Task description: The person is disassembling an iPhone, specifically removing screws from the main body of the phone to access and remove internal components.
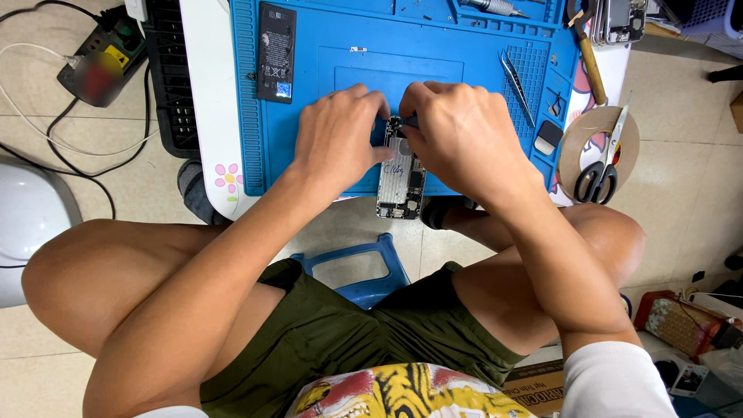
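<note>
1. While both hands crowd over the top end of the opened phone [401,182], the work looks to be at the fine stage: loosening or lifting a small part inside the shell.
2. The left hand [338,138] bends its fingers [377,108] down onto the phone's upper left edge, pinching and steadying it.
3. The right hand [463,135] closes its fingers around a small dark tool [410,121], whose tip meets the phone's top; what the tip touches is hidden.
4. The phone lies lengthwise across the near edge of the blue mat [309,116], its lower end hanging past the desk [207,93] rim above the knees.
5. My judgement: the next move calls for a light, short motion, with the left hand holding firm, since the overhang could let the phone tip off.
6. Room is fair. A black battery [275,53] lies well apart on the left; tweezers [515,83] lie near the right hand.
7. Scissors [600,166] and a tape roll [582,139] rest at the desk's right edge, clear of the wrists.
8. Bare mat beyond the hands leaves space to push the phone farther in.
</note>
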